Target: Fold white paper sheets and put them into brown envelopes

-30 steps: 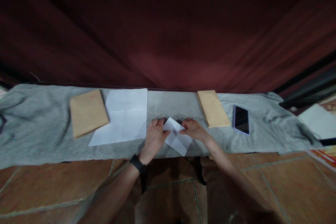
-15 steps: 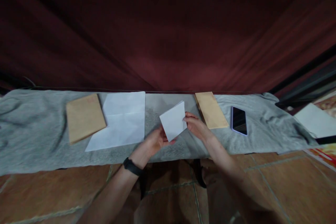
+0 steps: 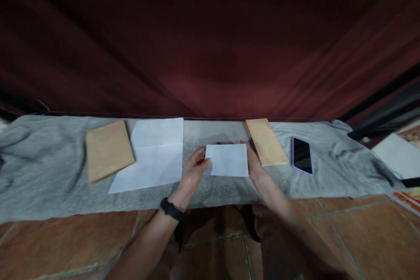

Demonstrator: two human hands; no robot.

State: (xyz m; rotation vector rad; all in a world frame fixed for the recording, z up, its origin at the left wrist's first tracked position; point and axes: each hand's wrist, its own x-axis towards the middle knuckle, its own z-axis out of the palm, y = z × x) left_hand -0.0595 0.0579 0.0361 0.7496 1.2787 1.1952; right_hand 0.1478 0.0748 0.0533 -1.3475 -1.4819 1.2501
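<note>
Between my two hands is a white folded paper point(image 3: 227, 160), held level above the grey cloth. My left hand point(image 3: 196, 167) pinches its left edge, thumb on top. My right hand point(image 3: 252, 159) grips the right edge, with most of its fingers hidden behind the paper. Left of my hands lies a larger white sheet point(image 3: 155, 155) with a crease across it, its left corner under a stack of brown envelopes point(image 3: 110, 151). Close by my right hand rests a narrower stack of tan envelopes point(image 3: 268, 143).
A grey cloth point(image 3: 213, 192) covers the long table. To the right of the tan envelopes lies a phone point(image 3: 302, 155) with a dark screen. A dark red curtain point(image 3: 210, 52) hangs behind the table. At far right is a white flat object point(image 3: 398, 155).
The folded paper has turned from a tilted position to lie level, its wide side across. My right hand has shifted slightly right and now grips its right edge.
</note>
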